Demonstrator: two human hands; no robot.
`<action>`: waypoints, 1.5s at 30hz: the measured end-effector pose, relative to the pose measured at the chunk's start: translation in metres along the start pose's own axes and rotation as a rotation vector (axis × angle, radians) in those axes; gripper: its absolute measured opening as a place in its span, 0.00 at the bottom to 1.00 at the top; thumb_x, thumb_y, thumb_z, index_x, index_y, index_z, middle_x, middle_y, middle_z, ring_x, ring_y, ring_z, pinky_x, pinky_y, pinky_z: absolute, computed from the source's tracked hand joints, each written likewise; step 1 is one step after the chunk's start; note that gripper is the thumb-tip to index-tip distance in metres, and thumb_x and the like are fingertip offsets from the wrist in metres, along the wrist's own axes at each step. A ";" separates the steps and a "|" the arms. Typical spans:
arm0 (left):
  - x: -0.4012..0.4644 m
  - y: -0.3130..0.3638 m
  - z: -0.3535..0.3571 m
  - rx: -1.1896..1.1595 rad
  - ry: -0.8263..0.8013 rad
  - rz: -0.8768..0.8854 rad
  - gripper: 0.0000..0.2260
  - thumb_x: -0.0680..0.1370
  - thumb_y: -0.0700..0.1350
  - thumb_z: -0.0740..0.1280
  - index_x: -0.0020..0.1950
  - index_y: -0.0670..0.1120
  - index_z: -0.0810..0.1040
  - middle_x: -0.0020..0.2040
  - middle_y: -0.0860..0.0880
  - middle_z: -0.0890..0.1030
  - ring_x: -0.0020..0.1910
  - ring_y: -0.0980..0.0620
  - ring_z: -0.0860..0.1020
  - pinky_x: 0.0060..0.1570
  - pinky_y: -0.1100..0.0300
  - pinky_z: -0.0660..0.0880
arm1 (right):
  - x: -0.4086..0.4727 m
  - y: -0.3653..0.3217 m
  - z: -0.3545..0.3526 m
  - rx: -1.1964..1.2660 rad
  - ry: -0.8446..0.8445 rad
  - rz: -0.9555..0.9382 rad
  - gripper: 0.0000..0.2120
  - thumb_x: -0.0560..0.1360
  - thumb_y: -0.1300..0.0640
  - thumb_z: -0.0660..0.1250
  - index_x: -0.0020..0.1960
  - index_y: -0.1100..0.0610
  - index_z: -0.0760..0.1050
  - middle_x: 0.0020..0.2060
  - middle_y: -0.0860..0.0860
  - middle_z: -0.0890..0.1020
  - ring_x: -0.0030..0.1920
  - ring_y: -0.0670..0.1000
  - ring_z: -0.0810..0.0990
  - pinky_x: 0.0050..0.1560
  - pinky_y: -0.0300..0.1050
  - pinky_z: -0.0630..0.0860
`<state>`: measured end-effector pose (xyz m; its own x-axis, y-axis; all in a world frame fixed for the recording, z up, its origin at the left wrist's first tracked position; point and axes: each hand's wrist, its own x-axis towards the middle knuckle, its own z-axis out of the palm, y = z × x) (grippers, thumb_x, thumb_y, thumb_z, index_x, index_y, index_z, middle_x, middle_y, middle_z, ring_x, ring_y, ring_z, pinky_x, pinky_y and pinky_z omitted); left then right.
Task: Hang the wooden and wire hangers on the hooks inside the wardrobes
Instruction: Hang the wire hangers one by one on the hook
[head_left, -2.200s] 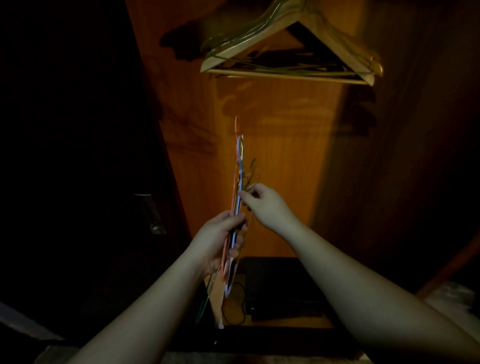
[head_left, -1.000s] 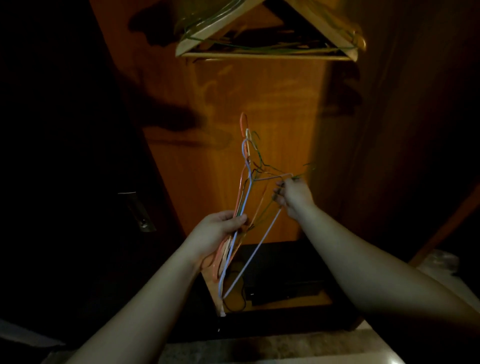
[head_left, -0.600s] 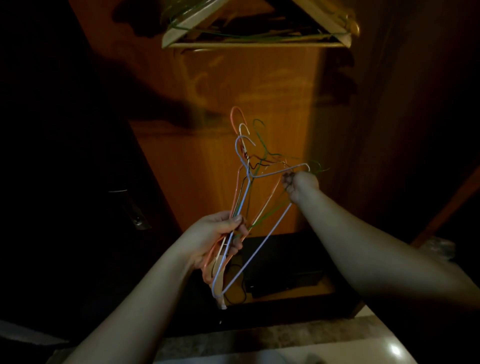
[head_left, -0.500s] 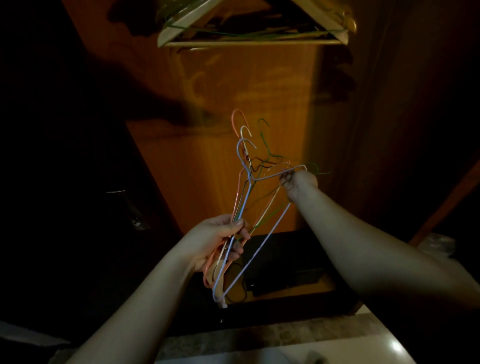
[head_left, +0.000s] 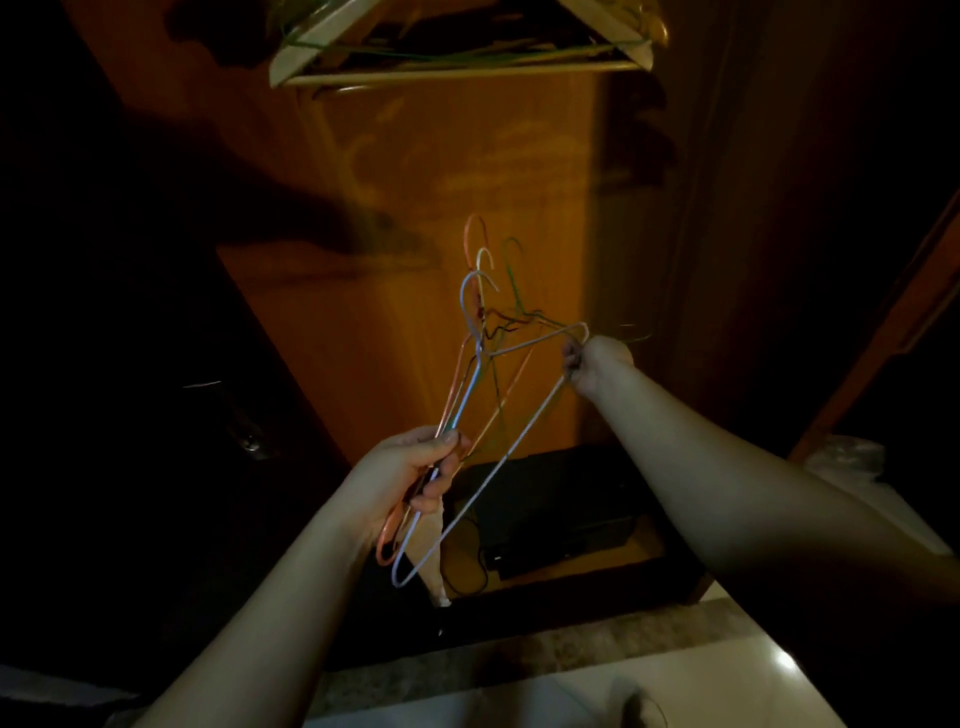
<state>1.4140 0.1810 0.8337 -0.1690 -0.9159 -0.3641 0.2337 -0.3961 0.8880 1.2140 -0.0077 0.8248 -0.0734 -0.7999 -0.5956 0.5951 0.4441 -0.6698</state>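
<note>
1. Your left hand (head_left: 410, 478) has its grip closed round one side of a bunch of wire hangers (head_left: 478, 374), thumb on top, low in front of the wardrobe back panel (head_left: 441, 208).
2. Your right hand (head_left: 597, 364) pinches the far shoulder corner of the white hanger (head_left: 519, 447), drawing it out sideways from the bunch.
3. The hooks of the bunch point up: orange highest, white and green just beside it. How many hangers the bunch holds cannot be told.
4. Wooden hangers (head_left: 457, 57) with wire ones among them hang at the top of the wardrobe, well above your hands.
5. A dark box (head_left: 561, 519) with a cable lies on the wardrobe floor, below the bunch.
6. Pale floor (head_left: 675, 686) shows at the bottom right.
</note>
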 end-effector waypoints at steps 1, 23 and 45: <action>0.001 -0.001 -0.003 0.006 0.017 0.002 0.06 0.76 0.44 0.67 0.49 0.42 0.80 0.35 0.48 0.72 0.26 0.55 0.66 0.22 0.65 0.60 | 0.000 0.000 -0.002 -0.041 -0.019 0.009 0.14 0.81 0.68 0.47 0.48 0.60 0.71 0.34 0.55 0.75 0.29 0.46 0.70 0.19 0.34 0.61; 0.024 -0.004 -0.006 -0.126 0.171 0.067 0.06 0.80 0.44 0.63 0.49 0.43 0.76 0.34 0.50 0.72 0.25 0.57 0.66 0.19 0.67 0.62 | 0.007 -0.078 -0.075 -1.172 -0.271 -0.350 0.13 0.82 0.52 0.57 0.49 0.58 0.76 0.36 0.51 0.76 0.31 0.47 0.68 0.29 0.41 0.62; 0.069 0.116 0.035 -0.518 0.379 0.083 0.13 0.83 0.47 0.58 0.40 0.46 0.72 0.26 0.53 0.68 0.18 0.58 0.65 0.15 0.70 0.60 | -0.033 -0.220 0.062 -1.263 -0.404 -1.129 0.11 0.81 0.49 0.60 0.47 0.52 0.78 0.37 0.44 0.77 0.34 0.46 0.71 0.34 0.43 0.65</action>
<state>1.3960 0.0739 0.9214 0.1967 -0.8668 -0.4583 0.6794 -0.2165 0.7011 1.1353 -0.1041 1.0187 0.3271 -0.8668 0.3764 -0.5559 -0.4986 -0.6651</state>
